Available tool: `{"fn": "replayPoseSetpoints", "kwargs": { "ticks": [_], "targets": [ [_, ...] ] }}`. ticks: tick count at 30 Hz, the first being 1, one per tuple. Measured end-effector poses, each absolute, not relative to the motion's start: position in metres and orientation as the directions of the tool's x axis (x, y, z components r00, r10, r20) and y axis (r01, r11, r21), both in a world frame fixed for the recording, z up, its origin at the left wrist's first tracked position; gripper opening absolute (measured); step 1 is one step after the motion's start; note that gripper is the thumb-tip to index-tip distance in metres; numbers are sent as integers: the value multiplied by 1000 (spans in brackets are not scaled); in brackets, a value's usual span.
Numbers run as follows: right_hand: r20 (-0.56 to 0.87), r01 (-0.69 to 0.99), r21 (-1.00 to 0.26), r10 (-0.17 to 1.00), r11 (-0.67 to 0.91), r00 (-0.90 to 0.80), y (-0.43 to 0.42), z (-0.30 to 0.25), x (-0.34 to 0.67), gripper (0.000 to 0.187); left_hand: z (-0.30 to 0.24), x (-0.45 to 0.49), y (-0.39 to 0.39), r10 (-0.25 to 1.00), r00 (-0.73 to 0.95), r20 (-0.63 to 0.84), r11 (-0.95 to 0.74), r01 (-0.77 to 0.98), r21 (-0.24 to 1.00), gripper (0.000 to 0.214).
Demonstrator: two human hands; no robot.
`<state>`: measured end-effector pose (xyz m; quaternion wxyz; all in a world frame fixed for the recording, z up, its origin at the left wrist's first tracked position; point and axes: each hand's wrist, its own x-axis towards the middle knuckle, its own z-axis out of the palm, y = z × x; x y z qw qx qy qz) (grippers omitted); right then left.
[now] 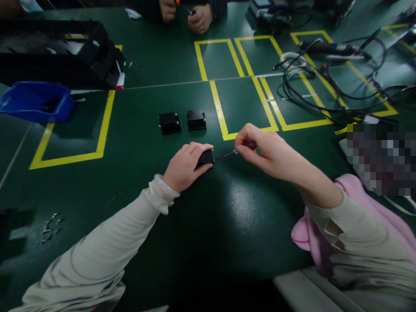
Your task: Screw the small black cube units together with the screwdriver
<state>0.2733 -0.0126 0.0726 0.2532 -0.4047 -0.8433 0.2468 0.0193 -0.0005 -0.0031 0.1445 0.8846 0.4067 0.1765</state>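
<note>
My left hand (185, 167) is closed round a small black box (205, 159) resting on the green table, and covers most of it. In my right hand (260, 147) is a screwdriver (225, 155), its handle mostly hidden by the fingers. The thin shaft points left, with its tip at the box's right end, where small screws show. Just beyond my left hand stand two similar black boxes, one (169, 123) on the left and another (196, 119) on the right, with screws at their ends.
Loose screws (50, 227) lie at the left. A blue bin (61, 110) and a long black tray (65, 65) stand at the far left. Cables (338, 91) tangle at the right, above a pink cloth (302, 234). Across the table are another person's hands (199, 19).
</note>
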Motion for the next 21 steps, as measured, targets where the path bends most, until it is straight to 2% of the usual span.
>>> {"fn": "replayPoseSetpoints", "kwargs": {
  "ticks": [5, 12, 21],
  "targets": [
    [240, 571, -594, 803, 566, -546, -15, 73, 271, 13, -4, 19, -1, 768, 608, 202, -632, 668, 394, 44],
    [163, 613, -559, 799, 559, -579, -15, 78, 273, 11, -3, 19, -1, 770, 606, 198, -629, 672, 391, 44],
    [240, 652, -584, 870, 483, -430, -17, 70, 263, 13, -3, 19, -1, 767, 607, 208, -634, 666, 394, 44]
  ]
}}
